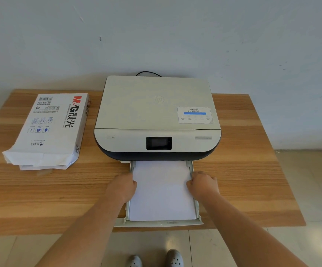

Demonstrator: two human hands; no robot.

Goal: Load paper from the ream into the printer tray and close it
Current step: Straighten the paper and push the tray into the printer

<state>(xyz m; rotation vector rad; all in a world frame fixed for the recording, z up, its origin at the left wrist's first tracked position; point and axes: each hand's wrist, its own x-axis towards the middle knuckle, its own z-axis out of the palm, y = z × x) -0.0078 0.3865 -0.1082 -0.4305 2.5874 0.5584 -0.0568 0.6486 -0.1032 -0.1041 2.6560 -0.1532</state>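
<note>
In the pulled-out tray (196,207), flat white paper (161,191), left hand (122,186) and right hand (203,185) pinching its side edges

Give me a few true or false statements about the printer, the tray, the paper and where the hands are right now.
1. The tray is pulled out with paper lying in it. True.
2. The ream sits on the printer's right. False: it lies on the table to its left.
3. The left hand and right hand are at the tray's two sides. True.
4. One hand holds the ream. False: neither touches it.
5. The printer's lid is raised. False: it is shut flat.
</note>
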